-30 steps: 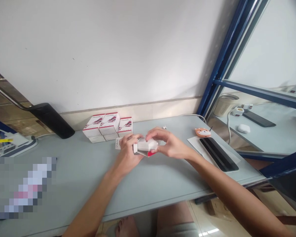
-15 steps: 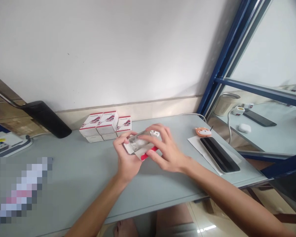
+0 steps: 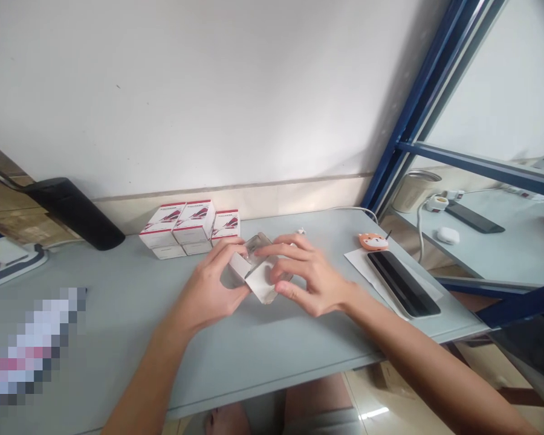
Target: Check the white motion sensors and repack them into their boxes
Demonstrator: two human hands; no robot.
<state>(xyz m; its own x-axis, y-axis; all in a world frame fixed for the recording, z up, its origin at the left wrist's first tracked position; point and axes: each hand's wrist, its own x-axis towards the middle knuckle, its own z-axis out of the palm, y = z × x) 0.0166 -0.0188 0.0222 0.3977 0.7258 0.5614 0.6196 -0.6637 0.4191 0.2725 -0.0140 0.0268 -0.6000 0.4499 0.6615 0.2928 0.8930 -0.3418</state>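
A small open carton (image 3: 260,283), white-grey inside with its flaps folded out, is held over the table. Clear plastic (image 3: 256,243) shows in its mouth. My left hand (image 3: 215,281) wraps round the left side of the carton, thumb underneath and fingers along the far side. My right hand (image 3: 306,275) grips the right side, with its thumb and index finger at the near flap and its other fingers curled over the top. What lies deeper in the carton is hidden by the fingers.
Several white and red boxes (image 3: 194,220) stand stacked against the wall. On the right are a black phone (image 3: 403,284) on white paper, and an orange animal-shaped item (image 3: 373,241). A black cylindrical object (image 3: 79,214) leans at the left, near a power strip (image 3: 13,266).
The carton has turned and its near flap now lies folded outward, showing its pale inside instead of the red edge. My left hand has shifted left and turned; my right fingers have curled more.
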